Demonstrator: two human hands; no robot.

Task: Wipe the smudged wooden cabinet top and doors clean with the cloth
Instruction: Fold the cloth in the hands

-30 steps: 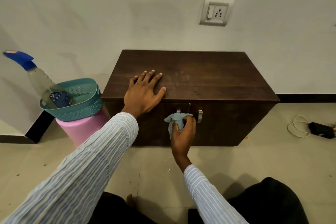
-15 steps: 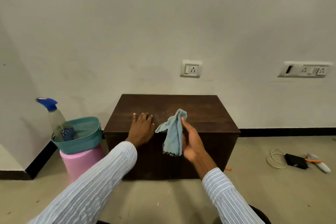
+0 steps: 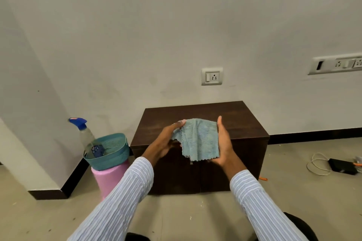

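Observation:
A dark brown wooden cabinet (image 3: 246, 119) stands on the floor against the wall, its two doors (image 3: 235, 170) closed. In the air in front of it, a light blue-green cloth (image 3: 199, 139) is spread between both hands. My left hand (image 3: 164, 143) pinches the cloth's upper left corner. My right hand (image 3: 225, 143) holds its right edge with the fingers pointing up; the thumb is hidden behind the cloth. Neither hand touches the cabinet.
Left of the cabinet, a teal basket (image 3: 111, 152) sits on a pink stool (image 3: 109, 180), with a blue-nozzled spray bottle (image 3: 86, 135) leaning in it. A black adapter with a white cable (image 3: 340, 166) lies on the floor at right. A wall socket (image 3: 212, 76) is above the cabinet.
My right hand lifted the cloth from the door handles up in front of the cabinet. My left hand left the cabinet top and took the cloth's corner, spreading it. The view pulled back.

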